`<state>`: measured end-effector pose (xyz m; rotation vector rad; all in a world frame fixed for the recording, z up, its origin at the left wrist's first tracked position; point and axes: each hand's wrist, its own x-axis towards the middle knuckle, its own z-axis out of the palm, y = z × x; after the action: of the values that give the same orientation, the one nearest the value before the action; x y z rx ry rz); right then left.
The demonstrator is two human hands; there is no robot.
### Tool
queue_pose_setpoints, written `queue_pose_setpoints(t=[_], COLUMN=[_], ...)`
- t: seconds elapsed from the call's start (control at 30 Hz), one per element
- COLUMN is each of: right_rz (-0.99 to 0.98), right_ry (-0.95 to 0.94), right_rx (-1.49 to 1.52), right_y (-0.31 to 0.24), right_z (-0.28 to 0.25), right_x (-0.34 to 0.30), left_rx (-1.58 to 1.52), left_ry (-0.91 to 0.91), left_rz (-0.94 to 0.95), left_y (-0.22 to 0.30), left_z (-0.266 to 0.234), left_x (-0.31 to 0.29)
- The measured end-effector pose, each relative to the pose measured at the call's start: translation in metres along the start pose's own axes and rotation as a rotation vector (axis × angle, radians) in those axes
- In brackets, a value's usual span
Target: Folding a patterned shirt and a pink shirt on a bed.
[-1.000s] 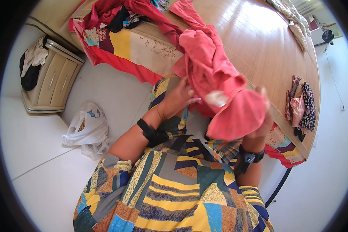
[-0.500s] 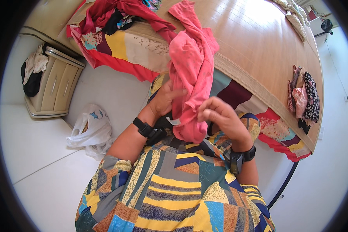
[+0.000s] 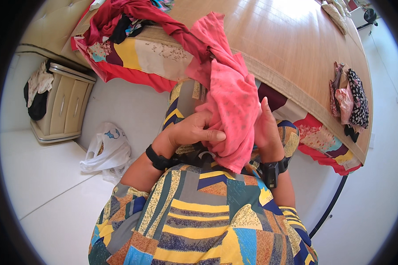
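Observation:
A pink garment [image 3: 235,101] with small dark spots lies over my lap, its upper end resting on the bed edge beside a dark red cloth [image 3: 163,20]. My left hand [image 3: 194,130] grips its left side, thumb on top and the other fingers hidden in or behind the fabric. Along the right side of the garment, my right hand [image 3: 269,128] is held upright with fingers stretched, partly covered by the cloth. Whether the garment is a top or trousers I cannot tell.
The bed mat [image 3: 292,48] spreads ahead, with folded clothes [image 3: 349,99] at its right edge. A patchwork bedsheet [image 3: 141,53] hangs down its side. To the left stand a beige bedside cabinet [image 3: 66,104] with clothes on it and a white plastic bag [image 3: 108,148] on the floor.
The bunched pink garment now spreads wider and flatter. My left hand has shifted down and my right hand has gone from curled fingers to stretched ones beside the cloth.

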<state>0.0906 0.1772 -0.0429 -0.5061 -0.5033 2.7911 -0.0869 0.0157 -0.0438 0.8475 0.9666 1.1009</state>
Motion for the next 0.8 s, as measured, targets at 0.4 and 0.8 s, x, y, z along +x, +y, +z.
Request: queue_pose_setpoints(t=[0.4, 0.8], right_rz=[-0.534, -0.66], right_ry=[-0.073, -0.131], right_rx=[0.057, 0.083], right_y=[-0.061, -0.097], right_z=[-0.025, -0.052], right_x=[-0.056, -0.093], left_rx=[-0.114, -0.608], left_ry=[0.427, 0.487], left_rz=[0.191, 0.638], left_y=[0.018, 0.037], left_z=[0.007, -0.026], left_x=[-0.008, -0.031])
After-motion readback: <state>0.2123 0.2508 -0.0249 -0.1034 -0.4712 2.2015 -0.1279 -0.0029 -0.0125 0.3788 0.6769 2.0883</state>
